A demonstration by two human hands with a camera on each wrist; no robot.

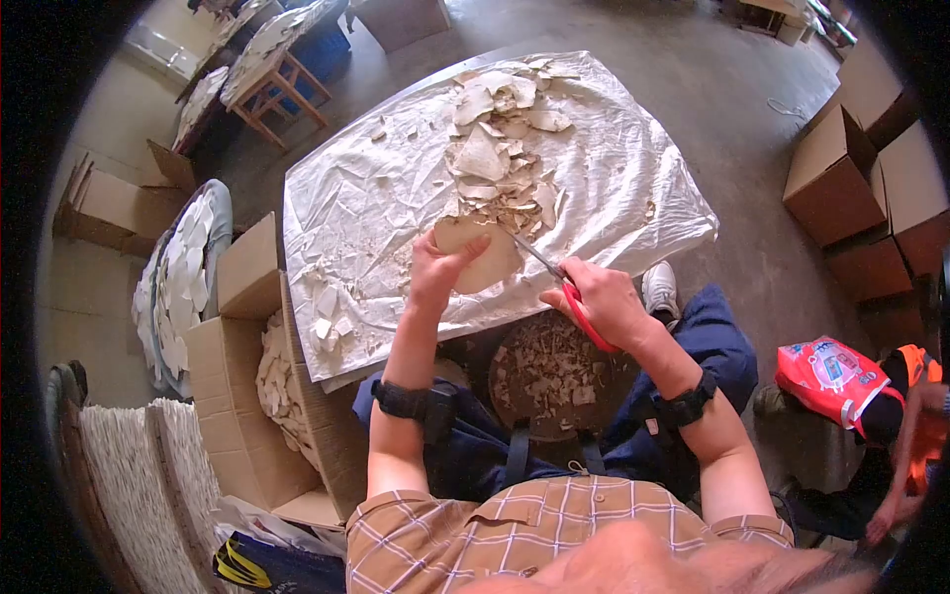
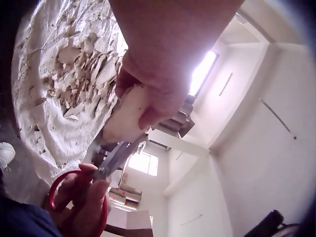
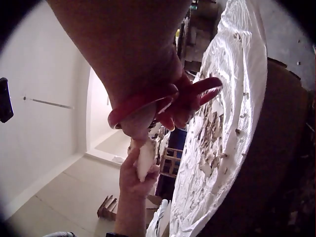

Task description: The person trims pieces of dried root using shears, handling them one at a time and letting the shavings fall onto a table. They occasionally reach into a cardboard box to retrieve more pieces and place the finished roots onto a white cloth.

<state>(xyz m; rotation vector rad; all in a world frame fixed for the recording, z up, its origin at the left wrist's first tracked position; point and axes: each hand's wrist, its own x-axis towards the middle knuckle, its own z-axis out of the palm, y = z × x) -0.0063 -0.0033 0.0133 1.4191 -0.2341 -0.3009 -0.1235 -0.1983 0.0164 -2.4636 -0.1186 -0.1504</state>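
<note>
My left hand (image 1: 442,267) grips a flat cream-coloured piece (image 1: 492,267) with a rough brownish edge, thumb on top, over the near side of the white-covered table (image 1: 614,188). In my right hand (image 1: 612,305) are red-handled scissors (image 1: 538,254), their blades at the piece's far right edge. In the left wrist view the scissors (image 2: 114,160) reach up to the piece (image 2: 124,117) from below. The right wrist view shows the red handle loops (image 3: 140,102) round my fingers. Beyond the piece lies a heap of similar pieces and brown-edged scraps (image 1: 480,153).
Between the knees stands a round container (image 1: 505,411) with trimmings in it. An open cardboard box (image 1: 233,416) holding pale pieces is at the left, near a round tray (image 1: 220,188) of flat pieces. Cardboard boxes (image 1: 831,178), a red bag (image 1: 831,381) and another person's arm (image 1: 915,445) are at right.
</note>
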